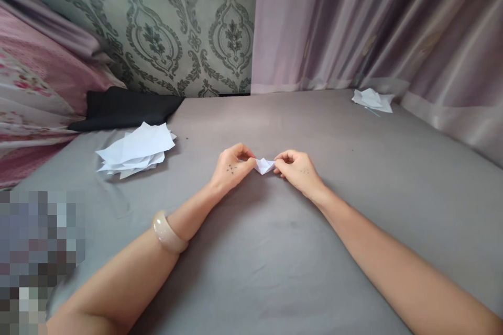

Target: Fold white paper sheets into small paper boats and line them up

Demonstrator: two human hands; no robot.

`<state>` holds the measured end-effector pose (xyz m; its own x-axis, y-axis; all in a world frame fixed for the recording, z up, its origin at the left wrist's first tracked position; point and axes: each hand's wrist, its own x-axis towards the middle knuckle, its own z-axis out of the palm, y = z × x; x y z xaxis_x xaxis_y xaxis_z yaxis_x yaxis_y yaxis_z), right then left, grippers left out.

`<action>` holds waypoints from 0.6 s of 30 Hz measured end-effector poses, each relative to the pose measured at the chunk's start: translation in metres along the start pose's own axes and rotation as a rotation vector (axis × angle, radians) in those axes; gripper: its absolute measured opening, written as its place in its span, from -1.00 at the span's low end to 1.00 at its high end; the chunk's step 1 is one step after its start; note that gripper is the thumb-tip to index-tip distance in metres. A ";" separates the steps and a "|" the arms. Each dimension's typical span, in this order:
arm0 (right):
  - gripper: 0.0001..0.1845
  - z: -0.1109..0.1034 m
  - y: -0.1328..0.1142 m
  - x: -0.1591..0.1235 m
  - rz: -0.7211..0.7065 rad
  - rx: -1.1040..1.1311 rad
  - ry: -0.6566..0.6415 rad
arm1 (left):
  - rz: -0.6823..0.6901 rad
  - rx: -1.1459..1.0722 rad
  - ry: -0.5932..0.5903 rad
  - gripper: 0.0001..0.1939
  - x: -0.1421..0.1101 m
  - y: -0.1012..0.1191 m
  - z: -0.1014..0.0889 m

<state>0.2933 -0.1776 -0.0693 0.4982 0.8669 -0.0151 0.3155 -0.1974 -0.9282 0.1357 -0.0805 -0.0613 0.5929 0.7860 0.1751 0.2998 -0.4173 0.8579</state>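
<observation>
Between my two hands is a small folded white paper boat (264,166), its peak pointing up in the middle. My left hand (234,166) pinches its left tip between thumb and fingers. At the opposite tip, my right hand (296,168) is closed in a similar pinch. Both hands are low over the grey sheet (267,251); whether the paper touches it I cannot tell. The fingers cover the paper's two ends. A pale bangle (168,233) circles my left forearm.
A loose stack of white paper sheets (137,149) lies to the left. Behind it is a black cloth (126,107). More white paper pieces (372,99) rest at the far right, near a thin bluish stick (372,111). Curtains (334,26) and a patterned wall (188,31) border the back.
</observation>
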 end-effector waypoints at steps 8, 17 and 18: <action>-0.73 -0.002 -0.006 -0.007 -0.426 -0.295 0.008 | 0.299 0.198 -0.162 -0.71 0.001 -0.001 -0.008; -0.69 -0.009 -0.008 -0.015 -0.558 -0.652 -0.098 | 0.452 0.382 -0.252 -0.76 0.001 -0.006 -0.013; -0.70 -0.009 -0.009 -0.016 -0.568 -0.686 -0.102 | 0.454 0.376 -0.265 -0.79 0.002 -0.006 -0.014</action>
<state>0.2897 -0.1943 -0.0575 0.0559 0.9473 0.3156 0.9222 0.0721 -0.3799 0.1248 -0.0704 -0.0594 0.8724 0.3746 0.3140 0.1887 -0.8507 0.4906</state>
